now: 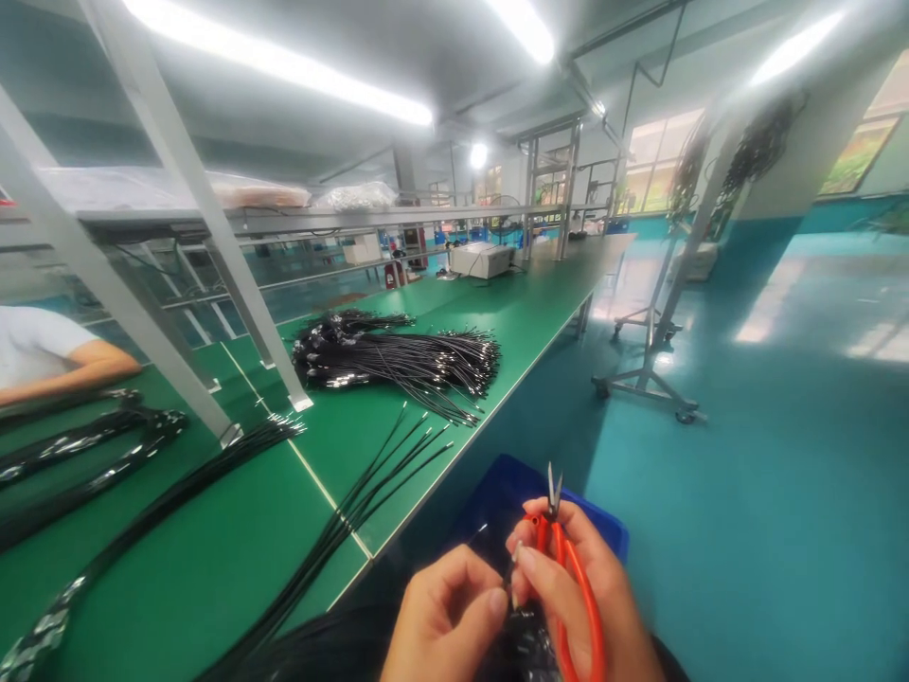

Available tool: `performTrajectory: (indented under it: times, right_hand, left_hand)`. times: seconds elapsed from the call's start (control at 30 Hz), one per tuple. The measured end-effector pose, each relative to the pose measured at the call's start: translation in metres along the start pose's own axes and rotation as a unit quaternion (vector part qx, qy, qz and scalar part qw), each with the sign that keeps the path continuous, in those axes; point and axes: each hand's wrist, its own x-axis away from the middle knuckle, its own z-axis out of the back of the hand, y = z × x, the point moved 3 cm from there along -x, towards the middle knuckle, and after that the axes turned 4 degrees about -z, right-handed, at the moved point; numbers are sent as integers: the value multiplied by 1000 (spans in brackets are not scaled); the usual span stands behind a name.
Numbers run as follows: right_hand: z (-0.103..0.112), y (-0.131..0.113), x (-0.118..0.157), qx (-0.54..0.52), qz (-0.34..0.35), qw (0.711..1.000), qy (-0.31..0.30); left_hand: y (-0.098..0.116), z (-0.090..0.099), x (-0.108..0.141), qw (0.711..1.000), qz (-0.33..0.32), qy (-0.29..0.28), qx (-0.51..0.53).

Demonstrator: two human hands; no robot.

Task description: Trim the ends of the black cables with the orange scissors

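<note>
The left hand (451, 616) and right hand (617, 606), the latter also clasping orange-handled snips (582, 576), pinch a thin dark cable end (509, 571) in front of a blue bin (616, 536), apparently working it by finger, the next move likely needing steady hold.

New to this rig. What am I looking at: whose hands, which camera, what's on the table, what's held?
No robot here: these are a person's bare hands, seen from one camera worn on that person's head. The right hand holds snips with orange-red handles and pointed metal blades. The left hand pinches a thin dark piece, too blurred to identify. Behind the hands is a blue bin. On the long green table lie bundles of thin black cables with bright tips. Another person's bare arm shows at the left edge.
</note>
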Motion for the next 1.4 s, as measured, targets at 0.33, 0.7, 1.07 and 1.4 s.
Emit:
performTrajectory:
  times: [0.33,0.7,1.07,1.4]
  right_hand:
    - [4,4,-1,35,3,999,-10]
    - [-7,22,1,-46,-102,993,-37]
    - [-5,20,5,-63,-124,989,-43]
    - [-11,24,7,-83,-118,989,-21]
  left_hand:
    - [-5,3,5,996,-25,33,-75]
    - [-3,1,3,993,-89,56,-53]
    - [9,-3,-2,977,-8,86,197]
    - [4,-1,-7,980,-30,21,196]
